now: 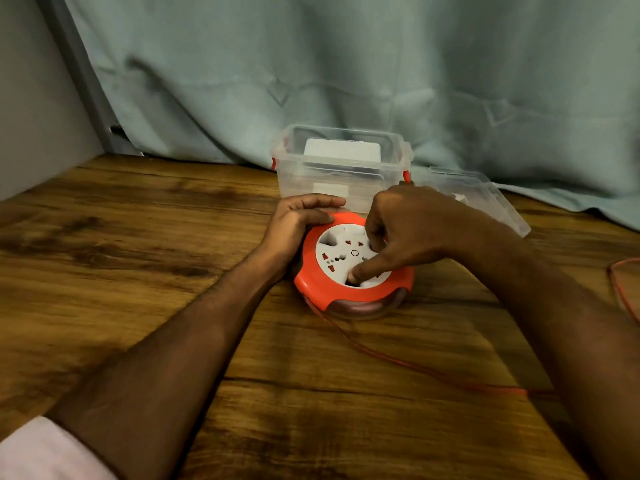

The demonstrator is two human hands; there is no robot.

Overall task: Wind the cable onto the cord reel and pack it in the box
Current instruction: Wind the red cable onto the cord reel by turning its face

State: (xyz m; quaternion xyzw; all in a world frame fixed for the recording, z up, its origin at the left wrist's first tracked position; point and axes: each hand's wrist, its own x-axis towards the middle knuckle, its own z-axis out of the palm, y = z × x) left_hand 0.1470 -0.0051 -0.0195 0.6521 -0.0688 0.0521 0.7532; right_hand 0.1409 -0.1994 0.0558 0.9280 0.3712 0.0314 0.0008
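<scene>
An orange cord reel with a white socket face lies flat on the wooden table. My left hand grips its far left rim. My right hand sits on top, thumb and fingers dug into recesses of the white face. A thin red cable leaves the reel's near side and trails right across the table, passing under my right forearm; another loop of it shows at the right edge. The clear plastic box with red latches stands open just behind the reel.
The box's clear lid lies to the right of the box, against a pale blue-green curtain that hangs along the table's back. A grey wall closes the left side. White items lie inside the box.
</scene>
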